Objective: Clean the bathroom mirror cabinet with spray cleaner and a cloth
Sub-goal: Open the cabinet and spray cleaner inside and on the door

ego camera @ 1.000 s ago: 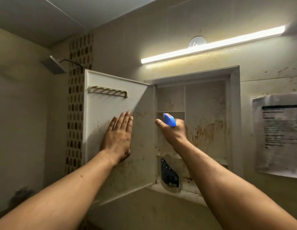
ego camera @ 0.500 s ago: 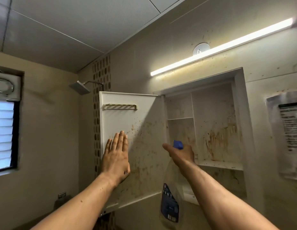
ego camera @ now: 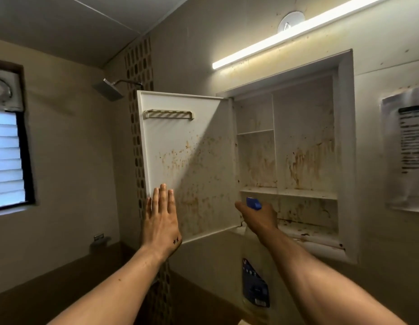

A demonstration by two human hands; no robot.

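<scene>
Two Hands at the Open Mirror Cabinet

Two bare hands are raised before the cabinet. Left hand (ego camera: 161,221): flat, fingers extended and together, holding nothing, at the lower outer corner of the open cabinet door (ego camera: 187,160); actual contact cannot be confirmed. Right hand (ego camera: 258,218): closed around the neck of the spray bottle (ego camera: 255,287), blue nozzle (ego camera: 253,203) above the knuckles, clear body hanging below the wrist. Door interior: brown spatter, small rack (ego camera: 168,114) near the top. Recessed cabinet (ego camera: 344,148): stained back panels and shelves. Light bar (ego camera: 285,35) lit above. Shower head (ego camera: 108,89) at left.
</scene>
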